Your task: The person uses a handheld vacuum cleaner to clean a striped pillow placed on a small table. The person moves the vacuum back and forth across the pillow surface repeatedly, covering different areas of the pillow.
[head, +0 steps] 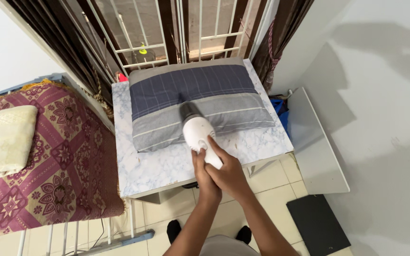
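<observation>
A white handheld appliance point(197, 130) with a dark nozzle rests its front end on a folded blue and grey striped cloth point(196, 104). My right hand point(228, 169) grips its handle from the right and above. My left hand point(202, 171) wraps the handle from the left, just below the body. The cloth lies on a white marble-patterned table point(157, 166), filling most of its far half.
A bed with a maroon patterned cover point(58, 161) and a cream folded cloth point(3, 140) stands on the left. White window bars point(167, 28) and dark curtains are behind the table. A white board point(316, 147) and a black mat point(319, 223) lie by the right wall.
</observation>
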